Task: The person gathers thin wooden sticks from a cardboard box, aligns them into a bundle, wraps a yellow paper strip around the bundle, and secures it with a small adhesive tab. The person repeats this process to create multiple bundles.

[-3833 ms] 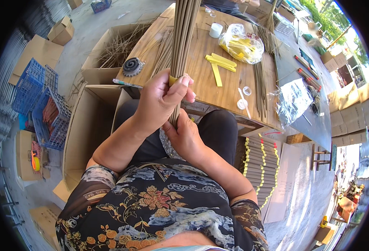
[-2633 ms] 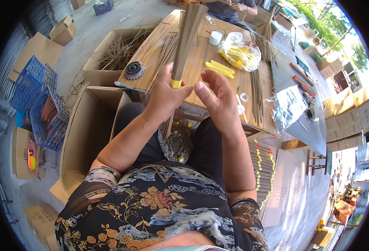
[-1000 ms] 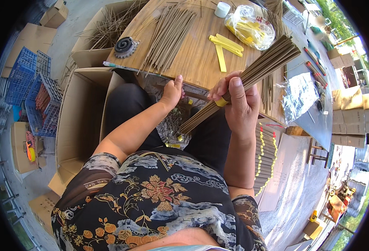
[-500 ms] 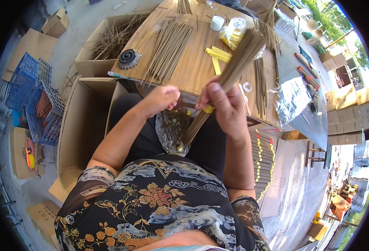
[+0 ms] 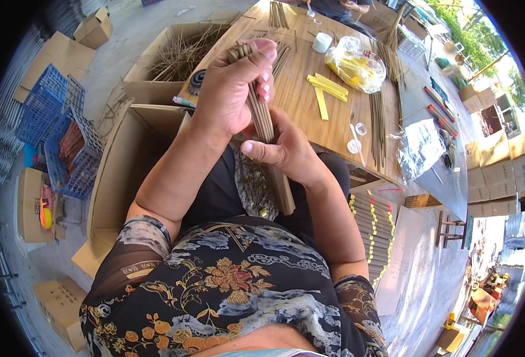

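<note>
A bundle of thin brown sticks [image 5: 261, 121] slants over my lap, its upper end toward the left and its lower end near my belly. Around its top my left hand [image 5: 229, 89] is closed, the thumb and fingers near the tips. My right hand [image 5: 286, 149] grips the bundle at about its middle, thumb across the front. Partly behind my left hand, more loose sticks [image 5: 282, 59] lie on the wooden table [image 5: 298, 89]. Yellow paper strips [image 5: 328, 89] rest on the table beyond my right hand.
A clear bag of yellow strips [image 5: 356, 66], a white jar [image 5: 322, 42] and a stick row [image 5: 378, 131] are on the table. Cardboard boxes [image 5: 110, 178] and blue crates [image 5: 66, 154] stand left. Banded bundles [image 5: 372, 229] lie at right. Another person [image 5: 337, 13] sits across.
The bundle has swung from leaning up-right to leaning up-left. My left hand, formerly off the sticks, has risen and closed round the top. My right hand has moved slightly left and down.
</note>
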{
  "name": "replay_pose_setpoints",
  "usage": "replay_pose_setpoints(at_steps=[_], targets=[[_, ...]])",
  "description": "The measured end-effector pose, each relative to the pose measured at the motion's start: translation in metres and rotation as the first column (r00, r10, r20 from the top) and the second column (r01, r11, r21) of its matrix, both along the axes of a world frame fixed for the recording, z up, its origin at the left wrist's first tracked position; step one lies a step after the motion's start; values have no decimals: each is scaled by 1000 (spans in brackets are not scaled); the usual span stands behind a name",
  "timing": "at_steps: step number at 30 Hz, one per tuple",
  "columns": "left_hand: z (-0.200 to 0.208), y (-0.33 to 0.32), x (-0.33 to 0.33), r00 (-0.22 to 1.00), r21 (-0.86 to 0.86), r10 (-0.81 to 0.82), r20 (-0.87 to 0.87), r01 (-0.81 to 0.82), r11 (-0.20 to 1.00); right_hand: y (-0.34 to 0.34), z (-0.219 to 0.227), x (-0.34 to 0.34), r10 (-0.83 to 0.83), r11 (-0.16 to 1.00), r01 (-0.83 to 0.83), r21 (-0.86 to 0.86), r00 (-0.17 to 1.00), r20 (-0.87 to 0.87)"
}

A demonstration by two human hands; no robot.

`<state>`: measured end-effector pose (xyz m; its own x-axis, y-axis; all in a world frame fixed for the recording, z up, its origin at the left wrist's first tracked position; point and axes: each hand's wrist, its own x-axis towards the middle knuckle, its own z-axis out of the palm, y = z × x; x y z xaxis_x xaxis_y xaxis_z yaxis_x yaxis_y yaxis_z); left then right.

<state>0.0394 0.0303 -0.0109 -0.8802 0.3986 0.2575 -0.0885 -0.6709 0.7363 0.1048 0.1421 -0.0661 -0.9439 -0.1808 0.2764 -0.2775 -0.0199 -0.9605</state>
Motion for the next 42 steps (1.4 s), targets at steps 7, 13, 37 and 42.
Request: replay_pose_setpoints(at_steps=[7,13,37,42], targets=[[1,-7,2,1000,-6,-5,-2,5,1000,-10,0,4,33,996,-54,73,964,263],[-1,-14,-20,997,-62,-81,19,82,995,-14,6,8,21,997,-49,66,927,376],[-12,-1,-22,978,-225,202,-50,-208,952,-18,-18,1,-156,976,123,178,970,187],[-4,-8,-26,992,-39,-122,26,123,992,-7,7,11,291,947,-161,-279,799,526]])
